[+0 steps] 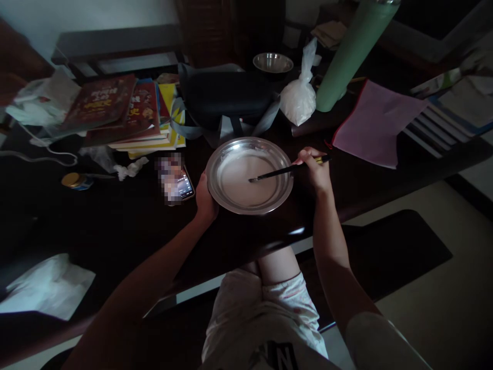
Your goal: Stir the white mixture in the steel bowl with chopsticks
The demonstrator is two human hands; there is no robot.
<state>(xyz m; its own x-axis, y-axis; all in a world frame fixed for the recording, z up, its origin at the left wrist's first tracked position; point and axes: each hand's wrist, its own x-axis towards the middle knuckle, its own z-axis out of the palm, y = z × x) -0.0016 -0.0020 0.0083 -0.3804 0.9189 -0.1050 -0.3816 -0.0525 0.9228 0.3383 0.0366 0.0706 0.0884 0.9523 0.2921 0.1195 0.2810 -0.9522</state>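
While my left hand (205, 199) grips the near-left rim of the metal plate (215, 177), my right hand (314, 167) is closed around a pair of dark chopsticks (287, 171). The plate sits on the dark table (127, 226), close to the edge in front of me. It has white runny stuff (246, 182) in it, and the chopstick tips rest in that white stuff near the middle. My left fingers curl under the rim, with the thumb on top.

Just left of the plate lies a phone (177, 180) with its screen lit. Behind it is a pile of books (127, 113). A tied white plastic bag (298, 95) and a tall green bottle (352, 51) stand behind the plate, and a small metal bowl (272, 62) sits farther back. A pink folder (375, 123) lies to the right.
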